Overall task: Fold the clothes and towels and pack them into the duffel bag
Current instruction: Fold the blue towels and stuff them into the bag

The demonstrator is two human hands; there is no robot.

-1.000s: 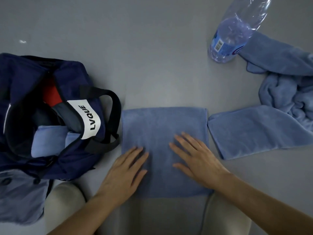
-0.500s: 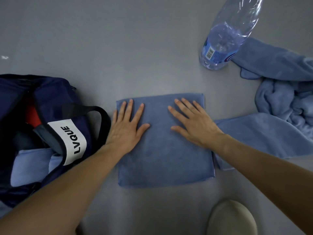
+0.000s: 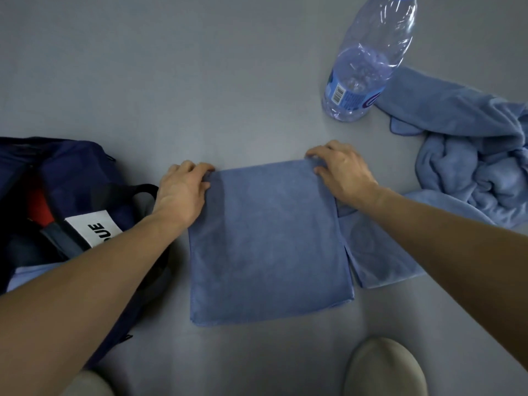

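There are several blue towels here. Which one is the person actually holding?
The folded towel in the middle: the left hand and right hand pinch its far corners. The flat towel beside it and the crumpled towel are not held.

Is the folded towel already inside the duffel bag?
No, the folded towel lies flat beside the duffel bag, left hand and right hand gripping its far corners.

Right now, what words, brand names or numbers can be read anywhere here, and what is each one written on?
"UE": black letters on the white label of the duffel bag; the left forearm hides the rest of the word.
Barcode and print on the blue label of the water bottle: too small and blurred to read.
Folded towel: no text on it.
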